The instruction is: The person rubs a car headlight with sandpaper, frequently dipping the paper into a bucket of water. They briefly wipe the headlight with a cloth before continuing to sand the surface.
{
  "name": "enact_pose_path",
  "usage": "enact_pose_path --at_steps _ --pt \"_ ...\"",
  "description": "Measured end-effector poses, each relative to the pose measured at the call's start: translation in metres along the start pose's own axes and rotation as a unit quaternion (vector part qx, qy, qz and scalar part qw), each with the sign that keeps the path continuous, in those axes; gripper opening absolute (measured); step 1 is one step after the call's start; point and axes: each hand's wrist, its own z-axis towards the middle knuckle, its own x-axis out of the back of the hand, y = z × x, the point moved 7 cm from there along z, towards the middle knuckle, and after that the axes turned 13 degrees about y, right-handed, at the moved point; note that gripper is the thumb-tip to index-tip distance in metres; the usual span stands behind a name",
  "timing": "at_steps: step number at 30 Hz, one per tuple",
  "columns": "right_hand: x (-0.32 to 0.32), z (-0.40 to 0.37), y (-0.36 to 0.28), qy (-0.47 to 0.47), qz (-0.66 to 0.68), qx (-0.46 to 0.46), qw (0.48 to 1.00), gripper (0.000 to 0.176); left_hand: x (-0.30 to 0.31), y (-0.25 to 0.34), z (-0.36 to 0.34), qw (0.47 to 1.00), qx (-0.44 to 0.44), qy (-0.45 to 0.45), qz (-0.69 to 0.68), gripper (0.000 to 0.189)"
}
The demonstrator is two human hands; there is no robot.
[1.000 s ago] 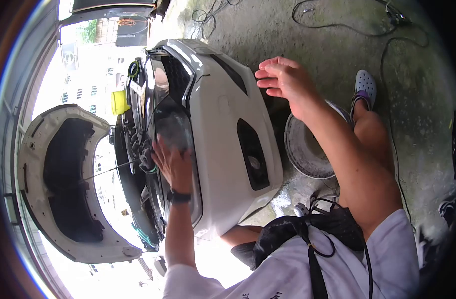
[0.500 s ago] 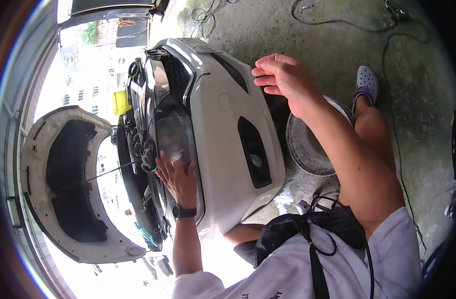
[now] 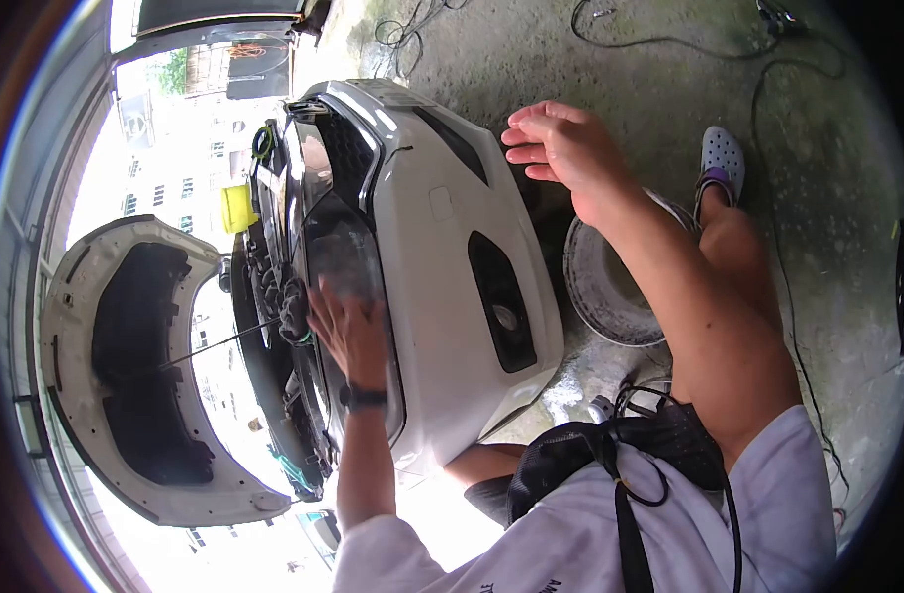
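My left hand point(image 3: 349, 338), a dark watch on its wrist, lies with fingers spread against the dark headlight point(image 3: 341, 252) of a white car. Slight motion blur softens the fingers, and nothing shows in their grip. A hazy patch marks the lens just beyond the fingertips. Raised in the air beside the white bumper point(image 3: 437, 287), my right hand point(image 3: 562, 148) has its fingers stretched out and holds nothing. Below my right forearm stands a round bucket point(image 3: 582, 282) with a stained rim, partly hidden by the arm.
The raised hood point(image 3: 71, 326) is held by a thin prop rod point(image 3: 224, 339) over the engine bay. A yellow object point(image 3: 238, 208) sits at the car's edge. Black cables point(image 3: 669, 44) run across the concrete floor point(image 3: 659, 99). My foot wears a light clog point(image 3: 721, 158).
My left hand has slid slightly along the headlight, toward the upper part of the view. My right hand keeps nearly the same pose, and the view has shifted a little.
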Motion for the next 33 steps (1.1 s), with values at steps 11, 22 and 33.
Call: enact_pose_path --at_steps 11,22,33 --pt "0.010 0.006 0.008 0.022 -0.015 0.011 1.000 0.028 -0.050 0.033 0.123 0.999 -0.029 0.010 0.021 0.037" --pt "-0.004 -0.003 0.001 -0.013 0.010 -0.004 1.000 0.025 0.006 -0.010 -0.019 0.998 -0.060 -0.031 -0.015 0.033" --pt "0.001 0.001 0.004 0.011 -0.004 0.002 1.000 0.025 -0.012 -0.012 0.033 0.992 -0.110 0.020 -0.051 0.028"
